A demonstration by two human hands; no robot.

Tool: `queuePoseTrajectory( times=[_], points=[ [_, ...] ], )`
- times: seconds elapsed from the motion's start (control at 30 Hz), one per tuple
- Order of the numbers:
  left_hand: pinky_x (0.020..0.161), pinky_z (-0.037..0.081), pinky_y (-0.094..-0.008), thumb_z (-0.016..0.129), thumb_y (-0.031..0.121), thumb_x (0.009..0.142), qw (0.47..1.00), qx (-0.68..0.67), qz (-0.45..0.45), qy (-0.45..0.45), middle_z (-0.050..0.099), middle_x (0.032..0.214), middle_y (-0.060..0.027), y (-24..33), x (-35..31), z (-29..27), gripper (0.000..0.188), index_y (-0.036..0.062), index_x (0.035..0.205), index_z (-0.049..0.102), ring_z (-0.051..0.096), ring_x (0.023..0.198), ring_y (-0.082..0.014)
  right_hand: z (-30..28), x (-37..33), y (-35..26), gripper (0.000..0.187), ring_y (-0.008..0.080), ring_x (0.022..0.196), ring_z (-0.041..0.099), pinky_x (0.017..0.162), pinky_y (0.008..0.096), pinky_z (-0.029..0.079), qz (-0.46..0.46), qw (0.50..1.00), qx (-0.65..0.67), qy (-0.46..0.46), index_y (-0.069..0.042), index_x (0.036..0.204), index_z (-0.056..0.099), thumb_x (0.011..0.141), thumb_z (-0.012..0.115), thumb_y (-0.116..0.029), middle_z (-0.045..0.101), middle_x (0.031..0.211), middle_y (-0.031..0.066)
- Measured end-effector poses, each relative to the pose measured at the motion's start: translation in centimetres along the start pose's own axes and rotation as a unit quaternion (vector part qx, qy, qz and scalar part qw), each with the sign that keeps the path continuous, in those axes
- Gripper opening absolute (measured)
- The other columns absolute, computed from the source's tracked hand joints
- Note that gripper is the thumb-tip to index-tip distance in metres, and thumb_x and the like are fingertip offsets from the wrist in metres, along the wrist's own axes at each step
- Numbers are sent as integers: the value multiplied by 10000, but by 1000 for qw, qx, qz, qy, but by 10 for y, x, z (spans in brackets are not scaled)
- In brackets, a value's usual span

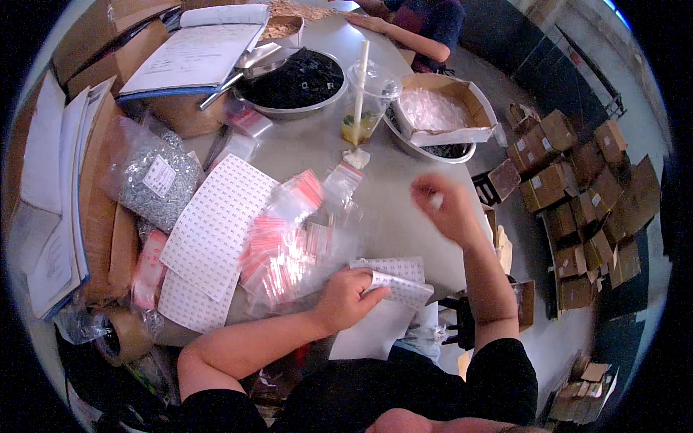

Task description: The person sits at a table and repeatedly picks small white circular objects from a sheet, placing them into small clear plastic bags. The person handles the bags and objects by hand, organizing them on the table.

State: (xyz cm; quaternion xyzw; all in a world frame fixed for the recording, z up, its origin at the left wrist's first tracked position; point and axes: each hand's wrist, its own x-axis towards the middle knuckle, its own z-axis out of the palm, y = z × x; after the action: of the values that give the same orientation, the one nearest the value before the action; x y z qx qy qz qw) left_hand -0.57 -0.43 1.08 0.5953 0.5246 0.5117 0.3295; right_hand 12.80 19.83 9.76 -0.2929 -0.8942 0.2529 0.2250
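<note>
My left hand (350, 299) grips a curled sheet of small printed stickers (404, 289) at the table's near edge. Below that hand a plain white sheet (372, 332) hangs toward my lap. Raised over the right side of the table, my right hand (444, 209) is blurred, its fingers curled together around something small and white that I cannot make out. To the left of the left hand lies a heap of clear zip bags with red strips (285, 249). Two more sticker sheets (216, 224) lie flat beyond the heap.
A bag of metal screws (159, 177) stands at left near a clipboard (195, 54). Farther back are a bowl of black parts (296, 83) with a scoop, a drink cup (364, 108), and a carton of clear bags (476, 115) on another bowl. A co-worker's hand (368, 23) rests across the table.
</note>
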Motion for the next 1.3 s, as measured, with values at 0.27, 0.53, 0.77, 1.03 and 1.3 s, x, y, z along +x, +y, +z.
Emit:
queuePoseTrajectory(
  times=[0.27, 0.53, 0.77, 1.03, 1.3],
  points=[
    [621, 481, -339, 718, 125, 822, 994, -86, -64, 25, 640, 789, -130, 3, 0, -1, 145, 8, 905, 696, 624, 685, -241, 8, -92, -36, 322, 183, 813, 639, 729, 304, 512, 77, 964, 143, -211, -26, 1033, 614, 760, 779, -68, 659, 866, 83],
    [583, 466, -306, 730, 80, 803, 996, -57, -54, -31, 633, 792, -109, 13, 3, -13, 129, -1, 899, 704, 606, 657, -194, 8, -99, -24, 191, 276, 761, 657, 672, 365, 525, 130, 951, 197, -199, -50, 976, 631, 816, 719, -108, 656, 853, 138],
    [552, 449, -350, 732, 77, 781, 999, -28, -9, 22, 606, 756, -118, 9, 1, -6, 124, 2, 868, 686, 591, 625, -237, 17, -95, -42, 159, 318, 759, 624, 659, 379, 522, -41, 995, 22, -93, -37, 895, 631, 764, 718, -60, 612, 831, 131],
    [565, 455, -371, 739, 120, 783, 999, -4, -30, 34, 601, 752, -138, 6, 0, -4, 157, 2, 862, 672, 589, 638, -300, 14, -93, -40, 112, 301, 775, 631, 662, 369, 521, -88, 986, -15, -139, -32, 821, 632, 753, 722, -37, 622, 843, 120],
    [616, 481, -413, 714, 181, 805, 1000, 19, -1, -8, 606, 762, -153, 9, 0, -8, 192, -3, 822, 660, 600, 675, -336, 6, -31, -10, 117, 190, 740, 588, 693, 290, 484, 67, 954, 191, -222, -42, 873, 608, 792, 678, 7, 609, 812, 68]
  ],
)
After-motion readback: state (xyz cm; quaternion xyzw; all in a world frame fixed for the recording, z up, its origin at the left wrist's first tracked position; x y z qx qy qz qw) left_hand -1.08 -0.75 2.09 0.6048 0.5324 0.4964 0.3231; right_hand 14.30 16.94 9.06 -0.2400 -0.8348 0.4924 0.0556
